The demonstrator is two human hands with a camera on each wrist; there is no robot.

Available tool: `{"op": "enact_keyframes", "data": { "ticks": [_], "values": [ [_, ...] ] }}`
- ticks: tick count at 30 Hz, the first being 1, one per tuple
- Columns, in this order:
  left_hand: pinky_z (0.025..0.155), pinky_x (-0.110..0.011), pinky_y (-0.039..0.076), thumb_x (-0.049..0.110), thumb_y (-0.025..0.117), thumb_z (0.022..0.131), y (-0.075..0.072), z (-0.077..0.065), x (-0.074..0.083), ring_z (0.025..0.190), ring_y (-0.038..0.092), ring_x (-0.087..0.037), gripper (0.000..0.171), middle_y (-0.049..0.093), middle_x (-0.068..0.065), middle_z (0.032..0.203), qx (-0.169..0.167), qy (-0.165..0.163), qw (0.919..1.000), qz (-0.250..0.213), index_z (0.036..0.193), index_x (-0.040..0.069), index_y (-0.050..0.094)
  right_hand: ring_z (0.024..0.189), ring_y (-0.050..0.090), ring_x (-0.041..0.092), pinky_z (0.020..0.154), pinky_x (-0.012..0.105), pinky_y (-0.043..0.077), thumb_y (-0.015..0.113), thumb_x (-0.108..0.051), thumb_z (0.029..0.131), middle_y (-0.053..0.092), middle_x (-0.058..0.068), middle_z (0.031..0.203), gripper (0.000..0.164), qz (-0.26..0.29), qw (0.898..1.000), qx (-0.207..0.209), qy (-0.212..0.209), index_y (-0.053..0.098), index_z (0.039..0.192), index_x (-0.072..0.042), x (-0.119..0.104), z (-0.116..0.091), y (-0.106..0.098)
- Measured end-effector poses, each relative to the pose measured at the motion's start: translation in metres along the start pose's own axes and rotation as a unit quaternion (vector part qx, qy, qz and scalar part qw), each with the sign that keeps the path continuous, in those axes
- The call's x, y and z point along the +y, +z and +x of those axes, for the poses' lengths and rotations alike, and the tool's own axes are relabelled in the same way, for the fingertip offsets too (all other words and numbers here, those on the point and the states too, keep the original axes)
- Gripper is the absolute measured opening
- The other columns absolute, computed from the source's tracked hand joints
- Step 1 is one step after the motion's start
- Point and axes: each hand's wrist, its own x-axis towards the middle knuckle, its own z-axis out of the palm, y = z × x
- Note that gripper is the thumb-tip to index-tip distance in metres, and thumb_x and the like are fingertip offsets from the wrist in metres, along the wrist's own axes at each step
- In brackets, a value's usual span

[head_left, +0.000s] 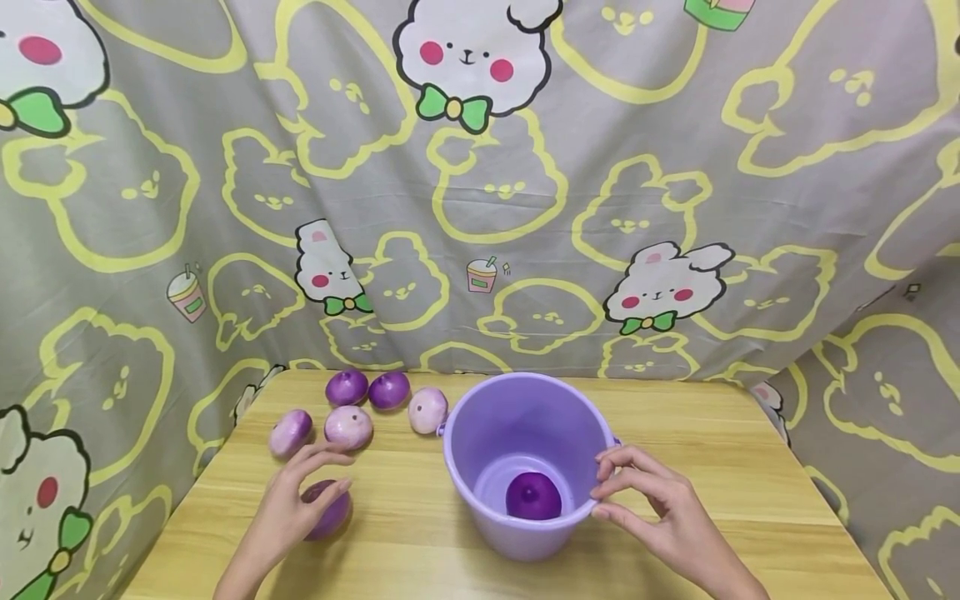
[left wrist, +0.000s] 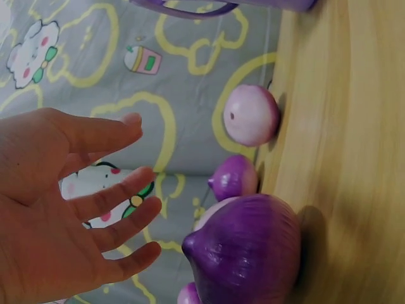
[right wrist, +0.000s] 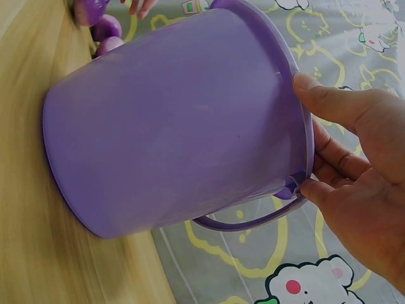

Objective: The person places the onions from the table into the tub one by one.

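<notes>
A light purple bucket stands upright on the table, and one dark purple onion lies at its bottom. My right hand pinches the bucket's right rim, thumb outside and fingers over the edge, as the right wrist view also shows. To the left of the bucket, my left hand hovers over a purple onion with its fingers spread and loosely bent. In the left wrist view a gap shows between those fingertips and the onion, whose pointed top faces the palm.
Further back on the left sit several more onions: two deep purple ones, and paler ones such as the pale onion close beside the bucket. The wooden table ends at a patterned grey curtain. The bucket's handle hangs down.
</notes>
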Motion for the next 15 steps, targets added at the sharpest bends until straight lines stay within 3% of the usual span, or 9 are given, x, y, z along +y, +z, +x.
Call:
{"op": "enact_keyframes", "data": {
  "ticks": [5,15],
  "values": [
    [0.102,-0.004,0.03,-0.006,0.087,0.072,0.001,-0.004,-0.005,0.108,0.064,-0.026,0.037,0.07,-0.001,0.112,0.004,0.012,0.9999,0.012,0.102,0.014,0.076,0.123,0.057,0.018,0.105,0.026,0.048,0.08,0.025,0.066,0.062,0.01,0.11,0.05,-0.001,1.0,0.0,-0.002,0.074,0.103,-0.008,0.0,0.0,0.0],
    [0.104,-0.004,0.028,-0.007,0.088,0.068,0.003,-0.014,-0.015,0.105,0.064,-0.032,0.039,0.07,-0.004,0.11,0.017,0.032,0.9992,0.018,0.099,0.013,0.076,0.121,0.058,0.018,0.104,0.026,0.049,0.08,0.026,0.066,0.063,0.011,0.11,0.05,-0.003,1.0,0.002,-0.007,0.074,0.103,-0.007,-0.001,0.001,0.0]
  ]
}}
